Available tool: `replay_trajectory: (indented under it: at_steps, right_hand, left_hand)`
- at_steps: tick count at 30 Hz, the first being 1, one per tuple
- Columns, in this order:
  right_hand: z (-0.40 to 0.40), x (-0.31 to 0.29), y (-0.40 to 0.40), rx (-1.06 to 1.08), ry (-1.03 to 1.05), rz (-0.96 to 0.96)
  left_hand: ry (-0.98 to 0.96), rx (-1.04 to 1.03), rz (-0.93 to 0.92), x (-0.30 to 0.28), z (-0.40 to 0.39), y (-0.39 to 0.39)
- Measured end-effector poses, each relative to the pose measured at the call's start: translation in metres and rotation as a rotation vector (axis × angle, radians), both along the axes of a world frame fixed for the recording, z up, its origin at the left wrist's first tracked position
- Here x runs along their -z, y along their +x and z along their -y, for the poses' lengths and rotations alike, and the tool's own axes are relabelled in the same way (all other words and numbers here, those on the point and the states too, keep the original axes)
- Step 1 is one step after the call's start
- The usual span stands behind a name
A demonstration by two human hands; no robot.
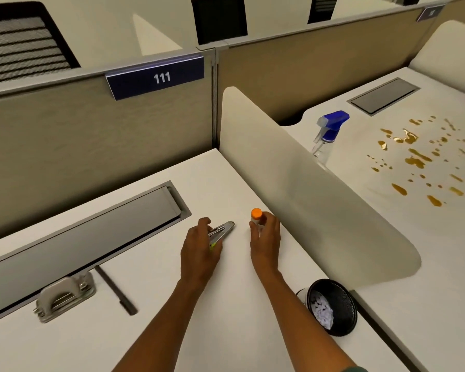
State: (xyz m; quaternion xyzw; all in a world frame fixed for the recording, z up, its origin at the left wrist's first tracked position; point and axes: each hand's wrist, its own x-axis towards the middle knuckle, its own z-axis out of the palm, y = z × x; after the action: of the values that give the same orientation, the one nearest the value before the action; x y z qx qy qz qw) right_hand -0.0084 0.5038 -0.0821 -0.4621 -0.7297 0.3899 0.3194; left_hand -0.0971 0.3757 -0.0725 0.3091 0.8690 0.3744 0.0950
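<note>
Both my hands reach out over a white desk [226, 304]. My left hand [199, 248] grips a silver stapler [222, 229] with a yellow-green part at its rear; the stapler's nose points away to the right. Just to its right, my right hand [265, 237] holds a small upright tube with an orange cap [256, 212], fingers curled round its white body. The tube stands on the desk close to the cream divider panel [293, 183].
A grey hole punch [65, 296] and a dark pen [116, 289] lie at the desk's left. A grey cable-tray lid [91, 226] runs along the back. Beyond the divider, a blue-topped spray bottle [328, 135] and brown spill stains [419, 159] mark the neighbouring desk. A black mesh bin [333, 307] sits below.
</note>
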Motion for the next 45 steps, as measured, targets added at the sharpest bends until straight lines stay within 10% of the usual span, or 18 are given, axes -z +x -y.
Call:
replay_trajectory:
  at_steps: [22, 45]
  right_hand:
    - [0.037, 0.001, 0.012, 0.087, 0.115, 0.060]
    - [0.223, -0.006, -0.039, -0.614, 0.378, 0.384]
  left_hand:
    - [-0.158, 0.081, -0.226, 0.020, 0.032, -0.008]
    - [-0.433, -0.329, -0.298, -0.001, 0.267, 0.023]
